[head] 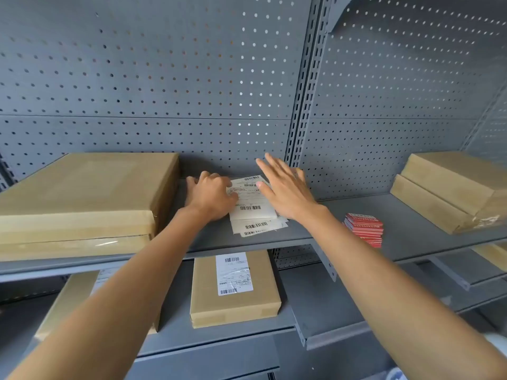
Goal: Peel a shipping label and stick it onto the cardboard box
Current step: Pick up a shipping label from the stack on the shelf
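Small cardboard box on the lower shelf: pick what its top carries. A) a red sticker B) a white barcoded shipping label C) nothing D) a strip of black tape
B: the small cardboard box on the lower shelf already bears a white barcoded shipping label, stuck flat on its top face.

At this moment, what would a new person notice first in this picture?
Two bare arms reach to the upper shelf: the left hand presses a stack of shipping labels, the right hand hovers open above it. Below sits a labelled cardboard box.
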A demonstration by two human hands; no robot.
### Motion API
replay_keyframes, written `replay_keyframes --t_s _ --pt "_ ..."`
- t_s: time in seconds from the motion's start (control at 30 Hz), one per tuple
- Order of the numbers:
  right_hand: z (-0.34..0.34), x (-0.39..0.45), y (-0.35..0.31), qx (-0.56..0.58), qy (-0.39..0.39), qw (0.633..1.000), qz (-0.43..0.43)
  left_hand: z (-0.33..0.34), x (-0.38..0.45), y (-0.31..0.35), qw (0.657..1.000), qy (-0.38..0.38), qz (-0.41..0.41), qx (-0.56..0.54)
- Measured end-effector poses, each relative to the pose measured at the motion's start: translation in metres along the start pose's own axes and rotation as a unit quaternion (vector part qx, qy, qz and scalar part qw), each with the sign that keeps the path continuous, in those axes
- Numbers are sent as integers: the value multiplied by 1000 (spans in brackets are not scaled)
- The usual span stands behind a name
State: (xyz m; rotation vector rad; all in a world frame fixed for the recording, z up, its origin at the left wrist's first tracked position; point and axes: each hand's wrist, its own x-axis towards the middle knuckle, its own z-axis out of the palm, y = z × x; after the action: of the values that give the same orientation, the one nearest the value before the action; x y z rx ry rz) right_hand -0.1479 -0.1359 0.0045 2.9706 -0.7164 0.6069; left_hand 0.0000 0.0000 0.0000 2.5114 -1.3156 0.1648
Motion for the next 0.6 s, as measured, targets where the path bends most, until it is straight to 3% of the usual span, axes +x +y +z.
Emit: replay_keyframes --t_s 0.33,0.6 --pt "14 -10 -2 -8 -128 991 32 8 -5 1 999 -41 -4 19" --pt "14 -8 -1 12 -152 982 110 12 -10 -1 1000 -16 -6 -7"
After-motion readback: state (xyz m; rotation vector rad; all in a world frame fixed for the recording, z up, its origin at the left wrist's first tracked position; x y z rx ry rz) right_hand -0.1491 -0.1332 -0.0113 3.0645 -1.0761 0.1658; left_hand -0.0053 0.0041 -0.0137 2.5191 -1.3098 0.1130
